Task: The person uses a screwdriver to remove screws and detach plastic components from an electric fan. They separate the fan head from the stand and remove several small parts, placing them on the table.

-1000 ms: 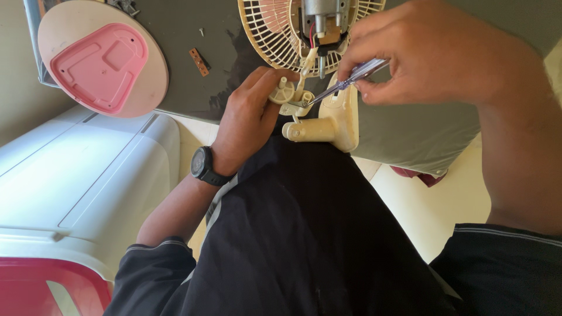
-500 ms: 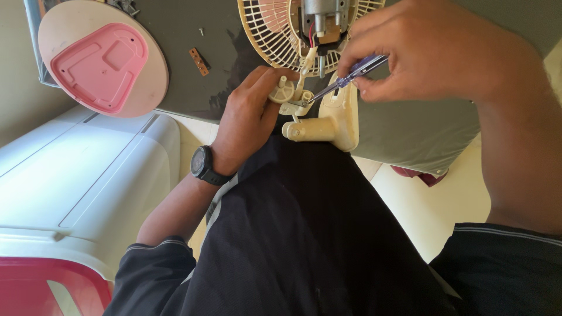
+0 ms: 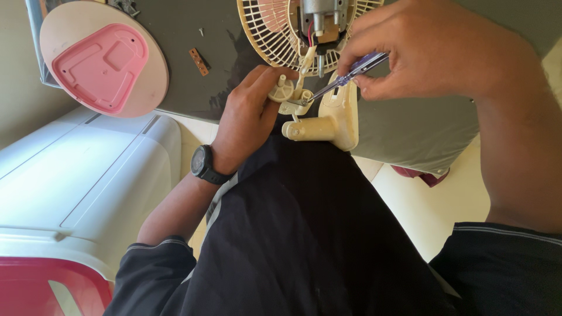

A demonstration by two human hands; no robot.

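A cream fan grille (image 3: 275, 35) with a bare motor (image 3: 319, 14) lies on the grey table (image 3: 193, 70). The fan's cream neck piece (image 3: 336, 120) lies below it. My left hand (image 3: 249, 111), with a black watch on its wrist, pinches a small cream gear part (image 3: 282, 92) beside the neck. My right hand (image 3: 433, 55) grips a screwdriver (image 3: 351, 69) with a clear purple handle. The screwdriver's tip rests on the small part next to my left fingers. My dark clothing fills the lower frame.
A pink fan base cover (image 3: 99, 64) lies on a round cream disc (image 3: 146, 88) at the table's left end. A small brown piece (image 3: 199, 61) and a screw (image 3: 201, 32) lie near it. A white appliance (image 3: 76, 181) stands at left, with a red object (image 3: 35, 289) below.
Both hands stay on the small part and the screwdriver. The screwdriver handle has shifted only slightly.
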